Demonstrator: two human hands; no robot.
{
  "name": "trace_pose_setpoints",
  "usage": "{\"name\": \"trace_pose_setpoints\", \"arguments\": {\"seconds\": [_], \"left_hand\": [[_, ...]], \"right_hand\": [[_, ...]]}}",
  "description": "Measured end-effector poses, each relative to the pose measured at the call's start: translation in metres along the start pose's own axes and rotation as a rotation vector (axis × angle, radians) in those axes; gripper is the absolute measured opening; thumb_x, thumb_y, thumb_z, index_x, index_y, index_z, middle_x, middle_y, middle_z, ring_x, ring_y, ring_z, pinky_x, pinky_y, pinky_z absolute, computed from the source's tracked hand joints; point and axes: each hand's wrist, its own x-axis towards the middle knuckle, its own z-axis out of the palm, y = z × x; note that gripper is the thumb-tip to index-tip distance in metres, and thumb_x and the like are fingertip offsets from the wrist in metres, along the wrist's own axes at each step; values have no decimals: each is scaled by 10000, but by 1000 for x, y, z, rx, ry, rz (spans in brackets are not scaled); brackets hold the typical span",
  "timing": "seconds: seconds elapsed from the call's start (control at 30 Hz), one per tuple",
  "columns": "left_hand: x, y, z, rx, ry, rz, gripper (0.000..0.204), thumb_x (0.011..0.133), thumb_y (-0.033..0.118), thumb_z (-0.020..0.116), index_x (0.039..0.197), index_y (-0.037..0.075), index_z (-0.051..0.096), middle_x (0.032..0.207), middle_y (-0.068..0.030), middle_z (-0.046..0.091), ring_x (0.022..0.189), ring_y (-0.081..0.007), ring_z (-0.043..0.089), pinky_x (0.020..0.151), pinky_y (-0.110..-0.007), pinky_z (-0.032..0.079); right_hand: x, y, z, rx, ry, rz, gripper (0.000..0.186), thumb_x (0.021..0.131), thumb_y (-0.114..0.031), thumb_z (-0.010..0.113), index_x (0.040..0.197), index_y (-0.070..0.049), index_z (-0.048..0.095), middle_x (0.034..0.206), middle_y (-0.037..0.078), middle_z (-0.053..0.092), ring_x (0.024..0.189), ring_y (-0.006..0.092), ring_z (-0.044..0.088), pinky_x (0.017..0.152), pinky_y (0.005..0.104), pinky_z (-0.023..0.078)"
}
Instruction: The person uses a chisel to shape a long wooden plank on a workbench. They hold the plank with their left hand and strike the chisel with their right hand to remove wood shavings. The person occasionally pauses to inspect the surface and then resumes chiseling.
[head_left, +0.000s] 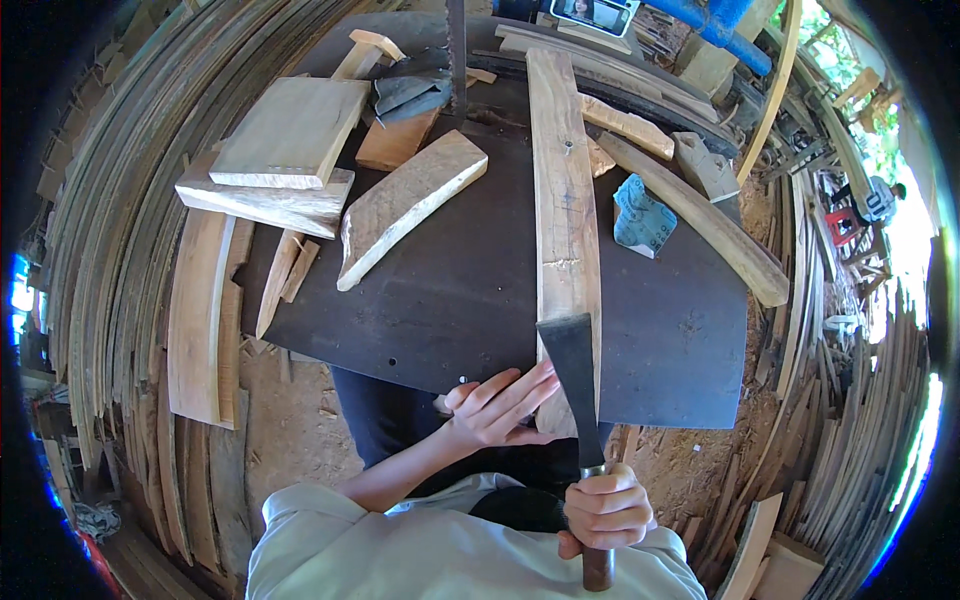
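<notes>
My right hand is wrapped round the wooden handle of a machete-like chopping knife. Its dark blade widens toward a squared end and points away from me, over the near part of a long wooden plank. The plank lies lengthwise on a dark tabletop, with its near end overhanging the front edge. My left hand has its fingers stretched out against the plank's left side, close to the blade; its thumb is partly hidden. Pencil-like marks and a rough notch show on the plank's upper face.
Left on the table are stacked thick boards and a curved wood block. An upright saw blade stands at the back. Blue sandpaper and a long wooden stick lie right. A person is far right.
</notes>
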Motion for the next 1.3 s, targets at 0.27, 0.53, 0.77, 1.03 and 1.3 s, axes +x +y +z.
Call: {"name": "trace_pose_setpoints", "arguments": {"seconds": [0.27, 0.53, 0.77, 1.03, 1.3], "left_hand": [[3, 1, -2, -15, -9, 2, 547, 877, 627, 497, 1161, 200, 690, 1229, 94, 652, 933, -71, 563, 853, -225, 324], [10, 2, -5, -36, 4, -29, 535, 864, 620, 527, 1151, 201, 694, 1214, 103, 658, 923, -66, 563, 847, -215, 330], [9, 3, 0, -1, 60, -22, 545, 850, 635, 530, 1139, 205, 699, 1196, 103, 667, 903, -67, 560, 867, -227, 317], [10, 4, -3, -41, 28, -40, 622, 816, 706, 516, 1060, 170, 717, 1125, 57, 700, 870, -88, 565, 869, -273, 290], [10, 6, -4, -67, 29, -81, 534, 845, 627, 544, 1137, 207, 696, 1196, 106, 666, 937, -75, 558, 852, -235, 321]], "right_hand": [[-3, 0, 1, -8, 139, 24, 169, 643, -41, 622, 506, -69, 527, 464, 30, 525, 447, 165, 566, 537, 273, 450], [-3, 9, -8, -46, 50, 243, 120, 629, 15, 620, 556, -41, 544, 575, 67, 584, 590, 217, 628, 662, 339, 496], [8, 14, -8, 30, 39, 274, 108, 575, 84, 595, 567, -17, 556, 588, 90, 577, 611, 248, 622, 656, 381, 481], [15, 28, 3, -71, 94, 374, 94, 615, 41, 592, 557, -15, 544, 577, 74, 573, 603, 237, 622, 626, 381, 480], [9, 33, -6, -17, 39, 174, 54, 569, -5, 601, 576, -46, 566, 568, 60, 585, 545, 206, 599, 582, 348, 416]]}}
